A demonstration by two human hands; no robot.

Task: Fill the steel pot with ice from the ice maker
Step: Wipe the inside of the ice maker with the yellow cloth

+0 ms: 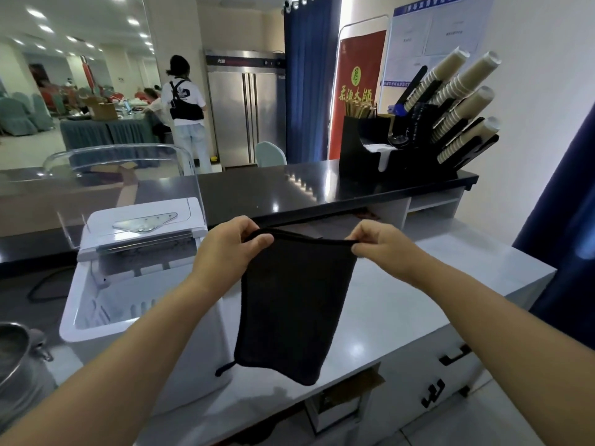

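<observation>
A black cloth (pixel 289 304) hangs in front of me above the grey counter. My left hand (pixel 225 249) pinches its top left corner and my right hand (pixel 383 246) pinches its top right corner, stretching the upper edge between them. The white ice maker (pixel 106 320) stands to the left with its clear lid (pixel 122 178) raised; its inner basket is visible, and I cannot make out ice in it. The steel pot (pixel 19 358) sits at the far left edge, only partly in view, left of the ice maker.
A grey counter (pixel 402 317) with drawers runs under the cloth. Behind it is a raised black bar top (pixel 289 191) carrying a black cup-and-straw organiser (pixel 418 136). A person stands further back by a steel fridge (pixel 244 117). A blue curtain (pixel 566 220) hangs at right.
</observation>
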